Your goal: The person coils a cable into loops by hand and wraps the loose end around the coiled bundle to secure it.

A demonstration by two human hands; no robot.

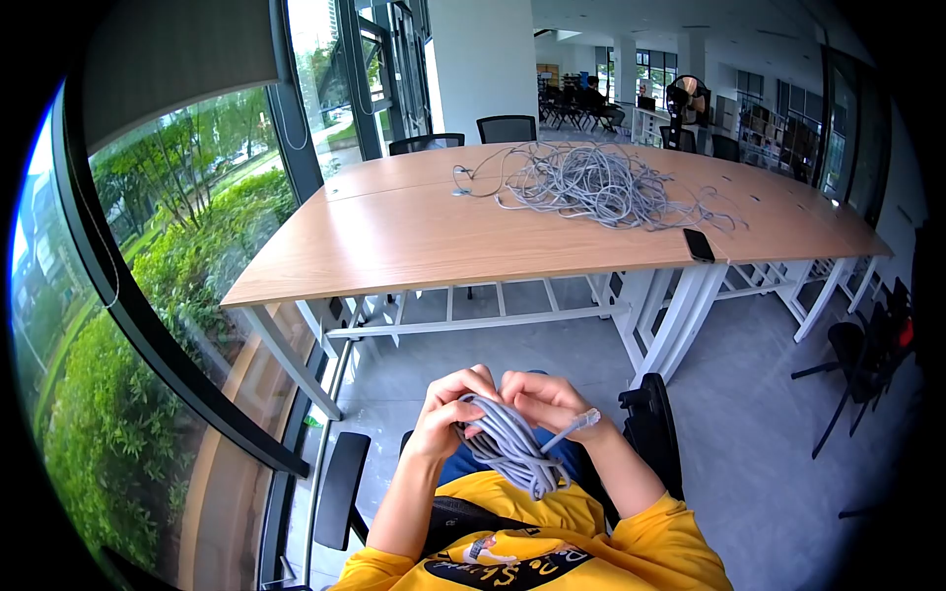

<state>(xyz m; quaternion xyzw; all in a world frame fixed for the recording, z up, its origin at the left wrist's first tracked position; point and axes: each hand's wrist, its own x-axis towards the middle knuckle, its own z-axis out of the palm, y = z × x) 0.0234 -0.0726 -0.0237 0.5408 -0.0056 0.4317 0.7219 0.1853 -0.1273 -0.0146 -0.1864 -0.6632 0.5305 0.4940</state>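
A coiled grey network cable (512, 445) is held above my lap. My left hand (451, 409) is closed round the upper left side of the coil, thumb on its front. At the coil's top right, my right hand (542, 399) has its fingers curled in a pinch against the cable; the exact bit between the fingertips is hidden. The cable's clear plug (588, 419) sticks out to the right, just below my right hand. On the wooden table (414, 236) beyond lies a large tangled heap of grey cables (601, 187).
A black phone (699, 245) lies at the table's near edge. White table legs (680, 315) stand ahead. Black chair armrests flank me, left (343, 488) and right (658, 433). Windows line the left side. Another black chair (862, 345) stands at the right.
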